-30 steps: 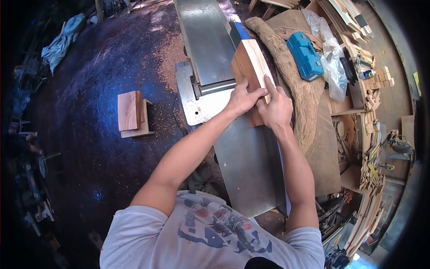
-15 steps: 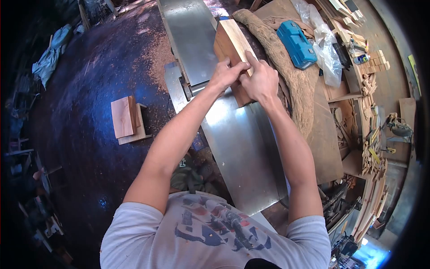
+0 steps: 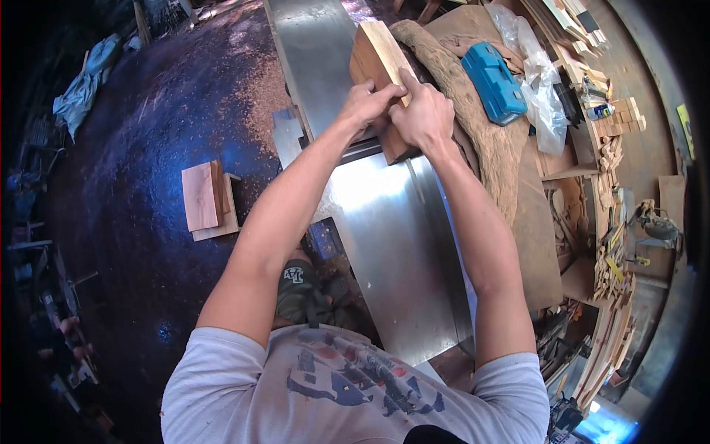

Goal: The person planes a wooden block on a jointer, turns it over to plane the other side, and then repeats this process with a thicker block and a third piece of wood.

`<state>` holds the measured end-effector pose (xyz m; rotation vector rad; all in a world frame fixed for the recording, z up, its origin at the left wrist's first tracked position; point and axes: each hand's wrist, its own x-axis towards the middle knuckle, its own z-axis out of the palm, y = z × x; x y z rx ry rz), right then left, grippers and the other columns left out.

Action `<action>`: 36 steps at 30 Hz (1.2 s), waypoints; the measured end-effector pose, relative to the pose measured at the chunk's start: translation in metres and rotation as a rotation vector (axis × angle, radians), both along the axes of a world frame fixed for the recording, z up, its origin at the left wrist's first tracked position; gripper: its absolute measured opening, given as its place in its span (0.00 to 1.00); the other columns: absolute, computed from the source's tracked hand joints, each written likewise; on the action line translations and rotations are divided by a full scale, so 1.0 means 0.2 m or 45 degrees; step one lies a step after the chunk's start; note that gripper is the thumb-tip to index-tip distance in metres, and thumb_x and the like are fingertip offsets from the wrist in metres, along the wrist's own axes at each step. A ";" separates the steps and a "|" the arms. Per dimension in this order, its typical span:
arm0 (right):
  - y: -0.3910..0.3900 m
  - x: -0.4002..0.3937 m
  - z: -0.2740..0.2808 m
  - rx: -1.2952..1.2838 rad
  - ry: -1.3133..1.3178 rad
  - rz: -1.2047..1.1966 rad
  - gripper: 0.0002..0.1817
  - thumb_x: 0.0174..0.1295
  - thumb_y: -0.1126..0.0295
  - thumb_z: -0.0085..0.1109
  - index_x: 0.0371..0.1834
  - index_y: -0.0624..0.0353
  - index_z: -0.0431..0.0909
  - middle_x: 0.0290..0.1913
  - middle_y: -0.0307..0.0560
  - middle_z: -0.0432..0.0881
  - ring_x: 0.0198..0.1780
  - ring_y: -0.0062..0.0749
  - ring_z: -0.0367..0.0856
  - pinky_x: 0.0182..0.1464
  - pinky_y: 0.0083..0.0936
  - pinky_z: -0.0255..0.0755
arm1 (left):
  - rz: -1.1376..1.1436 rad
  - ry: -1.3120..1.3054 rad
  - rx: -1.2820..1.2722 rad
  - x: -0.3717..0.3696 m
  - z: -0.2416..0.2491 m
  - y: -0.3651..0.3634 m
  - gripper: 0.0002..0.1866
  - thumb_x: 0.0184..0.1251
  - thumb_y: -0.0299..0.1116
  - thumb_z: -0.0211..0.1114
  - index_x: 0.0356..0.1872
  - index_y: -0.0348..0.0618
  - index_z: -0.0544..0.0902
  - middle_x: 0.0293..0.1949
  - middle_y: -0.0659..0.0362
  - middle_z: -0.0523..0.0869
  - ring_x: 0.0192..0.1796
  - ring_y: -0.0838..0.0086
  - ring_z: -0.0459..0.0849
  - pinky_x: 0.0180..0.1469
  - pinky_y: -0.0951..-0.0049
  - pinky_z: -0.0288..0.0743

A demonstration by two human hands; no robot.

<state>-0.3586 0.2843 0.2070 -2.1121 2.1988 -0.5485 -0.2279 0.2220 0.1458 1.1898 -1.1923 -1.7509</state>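
A thick wooden board [image 3: 379, 63] stands on its edge on the metal bed [image 3: 392, 251] of what looks like a jointer. It lies across the slot between the two bed sections, beside the right side of the machine. My left hand [image 3: 370, 105] is closed on the board's left face near its rear end, thumb pointing right. Fingers of my right hand [image 3: 425, 112] wrap over the top edge, with the thumb close to the left one. The board's underside and some right fingertips are hidden.
On the left, wooden blocks [image 3: 203, 196] rest on a small stand above the dark floor. A rough wood slab [image 3: 492, 159] runs along the machine's right, with a blue case [image 3: 494, 83] and plastic sheeting [image 3: 543, 96] beyond. Wood shavings [image 3: 266, 96] litter the floor.
Both hands and the board have moved a little forward along the metal bed, away from me. The cutter slot now shows nearer the board's rear end.
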 end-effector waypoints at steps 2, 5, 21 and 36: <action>-0.04 0.00 0.00 0.010 0.002 -0.002 0.36 0.58 0.63 0.64 0.75 0.48 0.79 0.50 0.66 0.89 0.53 0.59 0.90 0.61 0.56 0.76 | -0.009 -0.037 0.015 0.02 0.01 -0.04 0.39 0.61 0.49 0.80 0.61 0.22 0.81 0.52 0.43 0.90 0.48 0.63 0.92 0.47 0.64 0.87; -0.12 0.03 0.02 0.055 -0.005 -0.021 0.37 0.56 0.63 0.65 0.75 0.47 0.80 0.51 0.66 0.90 0.54 0.59 0.90 0.62 0.55 0.78 | 0.004 0.011 0.007 0.03 -0.01 -0.10 0.40 0.61 0.50 0.80 0.62 0.22 0.80 0.52 0.42 0.90 0.48 0.63 0.92 0.46 0.64 0.87; -0.42 0.10 0.06 0.144 -0.073 -0.132 0.44 0.52 0.56 0.74 0.79 0.39 0.77 0.59 0.67 0.89 0.61 0.60 0.88 0.68 0.46 0.79 | 0.099 -0.086 -0.170 0.16 0.01 -0.32 0.33 0.71 0.49 0.75 0.64 0.30 0.83 0.57 0.47 0.89 0.58 0.65 0.88 0.58 0.67 0.82; 1.14 0.52 -0.06 0.744 -2.703 0.507 0.42 0.68 0.62 0.65 0.83 0.68 0.61 0.73 0.62 0.78 0.71 0.53 0.81 0.77 0.47 0.72 | 0.222 0.196 -0.626 1.27 0.64 1.79 0.35 0.82 0.44 0.68 0.79 0.31 0.70 0.72 0.49 0.78 0.68 0.67 0.81 0.68 0.65 0.81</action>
